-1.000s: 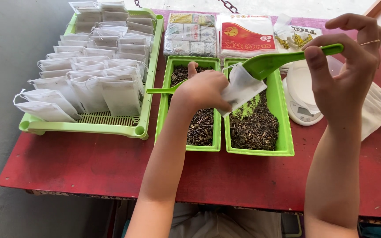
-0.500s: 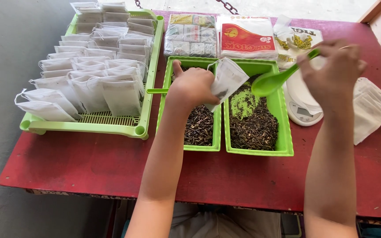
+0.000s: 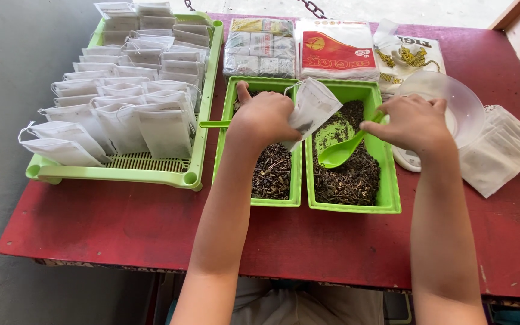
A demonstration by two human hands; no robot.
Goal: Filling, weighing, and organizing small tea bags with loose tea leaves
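Left hand (image 3: 264, 118) pinches white filter bag (image 3: 312, 109) open above tray; right hand (image 3: 413, 122) grips green scoop (image 3: 345, 150), digging loose tea (image 3: 350, 174).

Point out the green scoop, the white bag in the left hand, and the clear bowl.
green scoop (image 3: 339, 153), head view, on its bowl.
white bag (image 3: 313, 108), head view, mid-face.
clear bowl (image 3: 467, 108), head view, right rim.

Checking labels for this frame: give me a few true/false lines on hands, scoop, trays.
1. The right hand holds a green scoop. True.
2. The scoop is over the left tray. False: it is in the right tray, on the tea.
3. The left hand holds a white bag. True.
4. The rack of bags is right of the trays. False: it is on their left.
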